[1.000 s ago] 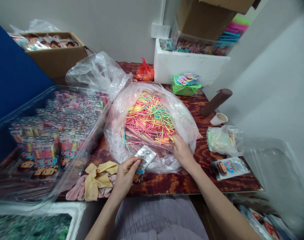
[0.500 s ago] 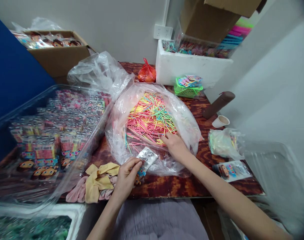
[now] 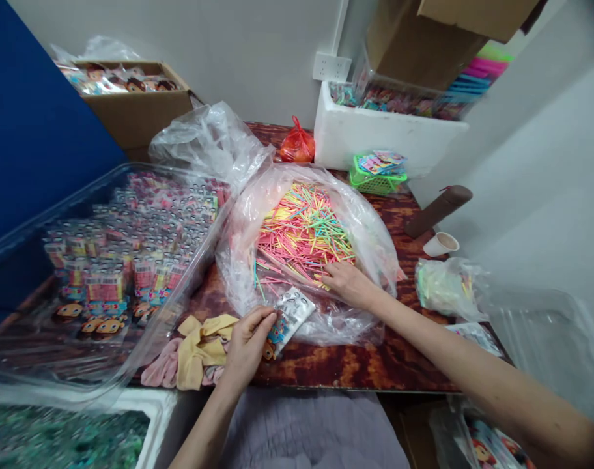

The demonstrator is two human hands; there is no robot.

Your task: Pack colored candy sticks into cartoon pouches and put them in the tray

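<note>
Between the thumb and fingers of my left hand [image 3: 251,339] is a small clear packet [image 3: 293,316] with a cartoon figure and dark ring shapes printed on it. It is tilted over the near edge of a large clear plastic bag [image 3: 238,254]. The bag lies spread open around a heap of thin coloured sticks [image 3: 301,241], pink, yellow, green and blue. At the heap's near right side, my right hand [image 3: 348,283] has its fingers bent and closed on a few sticks, some of them yellow; the fingertips are partly hidden.
On the left, a clear tub [image 3: 180,286] holds rows of filled packets. Yellow and pink cloths [image 3: 199,348] lie by my left wrist. To the right stand a brown bottle [image 3: 438,210], a paper cup [image 3: 441,244] and a bag of sticks [image 3: 448,286]. Behind are a green basket [image 3: 378,182] and a foam box [image 3: 389,133].
The view has shifted slightly, so the scene sits further right. My left hand has tilted the packet and shows more of its print. My right hand stays at the heap's near edge, its fingers shifting slightly.
</note>
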